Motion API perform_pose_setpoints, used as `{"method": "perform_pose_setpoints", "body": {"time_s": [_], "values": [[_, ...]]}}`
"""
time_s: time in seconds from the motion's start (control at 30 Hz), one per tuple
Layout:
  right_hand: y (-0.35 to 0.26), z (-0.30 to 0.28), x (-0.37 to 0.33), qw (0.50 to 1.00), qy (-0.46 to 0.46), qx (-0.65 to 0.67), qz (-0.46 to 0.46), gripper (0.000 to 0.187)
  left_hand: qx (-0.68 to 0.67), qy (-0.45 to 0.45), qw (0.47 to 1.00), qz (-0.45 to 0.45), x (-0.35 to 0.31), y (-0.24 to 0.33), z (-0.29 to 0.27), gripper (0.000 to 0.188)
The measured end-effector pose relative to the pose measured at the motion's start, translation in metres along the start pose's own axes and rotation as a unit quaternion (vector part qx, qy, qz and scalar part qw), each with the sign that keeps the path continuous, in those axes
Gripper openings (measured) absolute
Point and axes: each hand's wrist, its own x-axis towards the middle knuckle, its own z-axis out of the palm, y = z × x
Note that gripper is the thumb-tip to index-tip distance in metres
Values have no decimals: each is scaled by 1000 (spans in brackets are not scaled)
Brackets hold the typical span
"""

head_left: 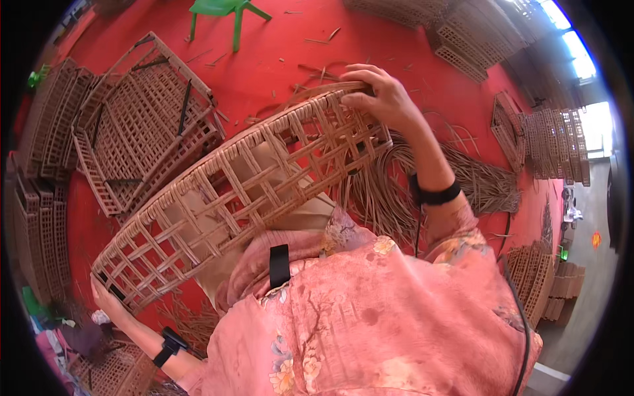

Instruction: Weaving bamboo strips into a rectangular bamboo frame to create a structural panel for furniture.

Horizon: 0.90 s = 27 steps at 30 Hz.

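A brown basket or tray (218, 160) of openwork weave is tipped on its side across my lap, its long wrapped rim slanting from lower left to upper right. My right hand (384, 99) grips the rim at the upper right end, thumb and fingers bent over the edge. At the lower left corner, my left hand (107, 300) holds the other end, with part of its fingers hidden behind the weave. Below my right hand, a large bundle of loose brown strips (383, 188) lies on the red floor.
Another woven tray with dark bars (142, 119) lies at the left, beside stacked trays (46, 125). A green stool (221, 8) stands at the far side. More woven stacks (555, 145) line the right. Scraps litter the red floor (264, 72). A black cable (518, 303) runs down my right side.
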Motion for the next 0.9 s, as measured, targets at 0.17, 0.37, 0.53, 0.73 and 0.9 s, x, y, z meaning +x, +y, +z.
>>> {"method": "perform_pose_setpoints", "body": {"time_s": [0.17, 0.37, 0.53, 0.73, 0.9], "values": [[-41, -10, 44, 978, -189, 22, -89, 19, 148, 64, 980, 118, -29, 154, 0, 37], [-166, -20, 23, 881, -374, 239, -163, 24, -210, -117, 864, 443, -145, 362, 112, 48], [-148, -102, 12, 846, -236, 342, -334, 23, -243, -448, 765, 394, -177, 396, 116, 44], [-20, -188, 9, 835, -39, 494, -238, 37, -139, -344, 873, 317, -148, 375, 87, 30], [43, -199, -3, 937, 240, 255, -6, 30, -26, -426, 858, 287, -172, 402, 121, 22]]}}
